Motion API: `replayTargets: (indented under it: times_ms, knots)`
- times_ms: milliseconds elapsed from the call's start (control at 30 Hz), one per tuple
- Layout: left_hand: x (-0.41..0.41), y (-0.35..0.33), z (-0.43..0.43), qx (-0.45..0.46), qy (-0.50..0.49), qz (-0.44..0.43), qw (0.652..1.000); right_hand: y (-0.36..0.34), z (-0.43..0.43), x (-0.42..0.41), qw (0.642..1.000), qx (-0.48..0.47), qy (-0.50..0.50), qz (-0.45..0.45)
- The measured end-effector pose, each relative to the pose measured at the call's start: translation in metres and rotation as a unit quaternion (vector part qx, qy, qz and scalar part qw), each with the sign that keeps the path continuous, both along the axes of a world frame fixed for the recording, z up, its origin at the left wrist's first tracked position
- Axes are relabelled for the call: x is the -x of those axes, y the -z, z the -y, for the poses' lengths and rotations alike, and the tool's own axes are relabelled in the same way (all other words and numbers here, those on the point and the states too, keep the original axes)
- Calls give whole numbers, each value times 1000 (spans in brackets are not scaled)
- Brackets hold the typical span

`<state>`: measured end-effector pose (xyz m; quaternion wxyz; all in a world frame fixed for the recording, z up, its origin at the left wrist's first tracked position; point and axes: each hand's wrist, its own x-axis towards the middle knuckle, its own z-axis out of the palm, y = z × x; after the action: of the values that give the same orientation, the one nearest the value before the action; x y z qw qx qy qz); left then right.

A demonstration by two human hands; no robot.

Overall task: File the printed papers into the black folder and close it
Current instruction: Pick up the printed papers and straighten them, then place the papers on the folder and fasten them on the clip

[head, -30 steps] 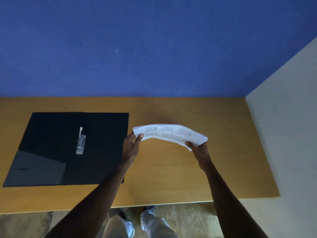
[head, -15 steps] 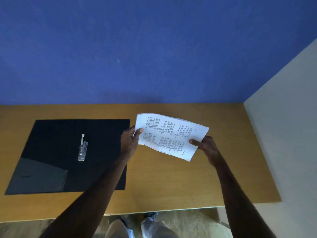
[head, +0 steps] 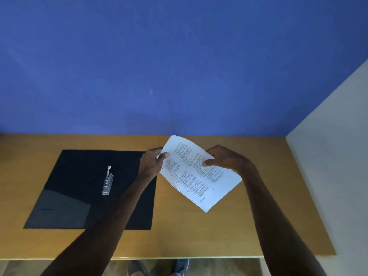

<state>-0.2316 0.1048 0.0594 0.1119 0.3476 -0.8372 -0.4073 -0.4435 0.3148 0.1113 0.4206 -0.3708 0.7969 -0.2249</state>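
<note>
The black folder lies open and flat on the left half of the wooden desk, with a metal clip mechanism along its spine, its lever raised. To the folder's right I hold the printed papers tilted above the desk, text side facing me. My left hand pinches their upper left edge, just over the folder's right edge. My right hand grips the upper right edge, thumb on the printed face.
The wooden desk meets a blue wall at the back and a pale wall on the right. Its front edge runs along the bottom, with my shoes on the floor below. A grey pocket covers the folder's near left corner.
The papers, first held almost flat and edge-on, have been tipped up and turned so that the printed face shows. My right hand has shifted from the near edge to the top right edge.
</note>
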Motion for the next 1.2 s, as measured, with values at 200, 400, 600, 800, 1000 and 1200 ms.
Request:
replayTargets:
  times_ms: [200, 400, 600, 800, 1000, 1200]
  knots:
    - [-16, -4, 14, -51, 4, 0, 999, 26, 11, -35, 996, 46, 71, -18]
    - [-40, 3, 21, -112, -99, -25, 988, 43, 23, -68, 970, 133, 178, 94]
    - [-90, 19, 36, -336, -218, -60, 914, 49, 52, -109, 932, 178, 243, 204]
    - [-125, 35, 39, -396, -191, -29, 898, 64, 75, -144, 897, 175, 340, 220]
    - [-197, 70, 91, -358, -192, 26, 914, 90, 142, -221, 888, 126, 380, 225]
    - [-214, 82, 102, -328, -187, 59, 924, 108, 157, -244, 880, 96, 405, 229]
